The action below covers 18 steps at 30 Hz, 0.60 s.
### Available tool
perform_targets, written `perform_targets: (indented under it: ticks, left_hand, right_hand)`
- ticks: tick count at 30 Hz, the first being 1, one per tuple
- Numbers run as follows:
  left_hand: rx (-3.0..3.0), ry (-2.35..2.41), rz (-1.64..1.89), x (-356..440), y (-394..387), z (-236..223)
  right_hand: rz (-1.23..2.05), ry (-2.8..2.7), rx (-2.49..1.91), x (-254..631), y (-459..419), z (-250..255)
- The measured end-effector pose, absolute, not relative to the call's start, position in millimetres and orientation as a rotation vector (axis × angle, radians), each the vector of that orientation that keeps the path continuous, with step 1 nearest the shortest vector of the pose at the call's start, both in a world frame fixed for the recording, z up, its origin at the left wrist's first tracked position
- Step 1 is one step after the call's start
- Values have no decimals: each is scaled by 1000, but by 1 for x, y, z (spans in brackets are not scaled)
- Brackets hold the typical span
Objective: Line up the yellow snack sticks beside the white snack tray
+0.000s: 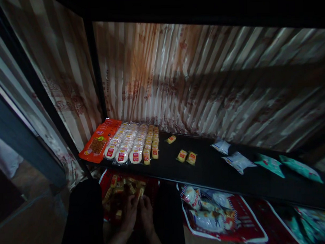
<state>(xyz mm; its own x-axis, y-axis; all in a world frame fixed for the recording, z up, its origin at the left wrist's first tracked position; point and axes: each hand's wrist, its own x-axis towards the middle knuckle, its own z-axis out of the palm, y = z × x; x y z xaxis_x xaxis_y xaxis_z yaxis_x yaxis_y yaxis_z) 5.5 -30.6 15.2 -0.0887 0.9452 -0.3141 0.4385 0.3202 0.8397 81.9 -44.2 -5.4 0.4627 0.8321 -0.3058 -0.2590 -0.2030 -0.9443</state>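
Note:
My left hand (pixel 129 213) and my right hand (pixel 146 212) are close together over a red bag (pixel 104 181) between my knees. Their fingers are closed around small yellow wrapped snacks (pixel 139 193); how many they hold is too dim to tell. More yellow wrapped snacks (pixel 111 189) lie loose in the bag. On the black shelf (pixel 169 168) above, yellow snack packets (pixel 147 155) stand in two tight rows. Beside these are three rows of round white wrapped snacks (pixel 121 156). Two single yellow packets (pixel 182 156) lie apart to the right.
An orange snack bag (pixel 98 144) lies at the shelf's left end. White packets (pixel 238 161) and green packets (pixel 301 167) lie farther right. Below the shelf stands another red bag (pixel 252 222) with white-wrapped snacks. A black post (pixel 95 67) and a striped curtain (pixel 177 78) bound the shelf.

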Motion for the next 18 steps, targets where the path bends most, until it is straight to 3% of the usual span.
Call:
perform_targets:
  ticks: [13,18]
  left_hand:
    - [1248,1739,773,9,-26,-9]
    - [1204,1740,855,11,-29,3]
  right_hand:
    - [1156,-630,-1594,87,-41,-20]
    - [964,-718,-1704,87,-43,-31]
